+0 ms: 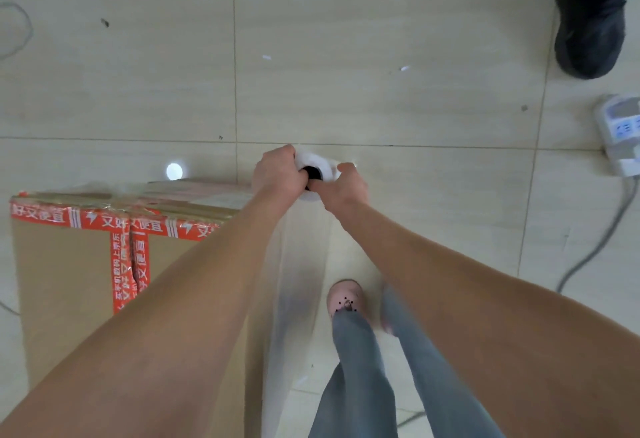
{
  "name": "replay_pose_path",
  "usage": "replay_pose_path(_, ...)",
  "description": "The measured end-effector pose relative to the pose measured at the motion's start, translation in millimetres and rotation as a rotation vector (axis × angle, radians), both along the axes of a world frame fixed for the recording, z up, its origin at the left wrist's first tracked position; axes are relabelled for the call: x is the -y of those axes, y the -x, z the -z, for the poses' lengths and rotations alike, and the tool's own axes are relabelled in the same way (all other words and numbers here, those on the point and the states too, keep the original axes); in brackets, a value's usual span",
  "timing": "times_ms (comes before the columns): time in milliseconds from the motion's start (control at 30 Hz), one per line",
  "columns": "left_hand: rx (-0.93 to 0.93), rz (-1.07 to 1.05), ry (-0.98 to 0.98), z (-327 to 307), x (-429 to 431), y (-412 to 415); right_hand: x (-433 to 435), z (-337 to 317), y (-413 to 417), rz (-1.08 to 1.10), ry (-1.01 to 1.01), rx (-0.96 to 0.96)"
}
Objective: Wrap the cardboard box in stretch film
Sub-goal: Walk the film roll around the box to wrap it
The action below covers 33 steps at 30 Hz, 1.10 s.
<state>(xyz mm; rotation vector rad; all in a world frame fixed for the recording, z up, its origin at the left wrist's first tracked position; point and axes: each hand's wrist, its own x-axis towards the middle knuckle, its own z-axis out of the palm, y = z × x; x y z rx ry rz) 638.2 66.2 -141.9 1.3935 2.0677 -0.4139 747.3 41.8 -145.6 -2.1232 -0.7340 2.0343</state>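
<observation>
The light is bright, soft and even, with a pale greenish-beige cast over the tiled floor (pixel 381 39). A small round white glare spot (pixel 174 171) left of centre points to a lamp overhead. Shadows are faint: a soft grey smudge lies under the film sheet (pixel 298 282) at lower centre.

The stretch film roll (pixel 317 169), between the left hand (pixel 277 174) and right hand (pixel 346 188), is washed out to near white. The frame is slightly soft throughout. The red tape (pixel 86 218) at left reads fairly crisply, while the forearms in the lower corners are blurred. Wide-angle distortion bows the grout lines and stretches the black shoe (pixel 588 15) at upper right and the power strip (pixel 621 133) at the right edge.
</observation>
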Motion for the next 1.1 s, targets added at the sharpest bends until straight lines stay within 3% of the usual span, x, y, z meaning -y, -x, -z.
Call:
replay_pose_path(133, -0.020, -0.153, -0.006, 2, -10, 21, -19, 0, 23, 0.025, 0.015, -0.020)
replay_pose_path(567, 0.019, -0.352, 0.129, 3, -25, 96, -57, 0, 90, -0.149, -0.055, 0.079)
replay_pose_path(700, 0.031, -0.229, 0.148, 2, -29, 111, -64, -3, 104, -0.257, -0.076, 0.137)
replay_pose_path(900, 0.050, 0.078, 0.003, -1, -42, 116, -84, -7, 120, -0.545, -0.207, 0.204)
replay_pose_path(1100, 0.029, 0.031, -0.042, 0, -59, 125, -82, -7, 121, -0.345, -0.081, 0.150)
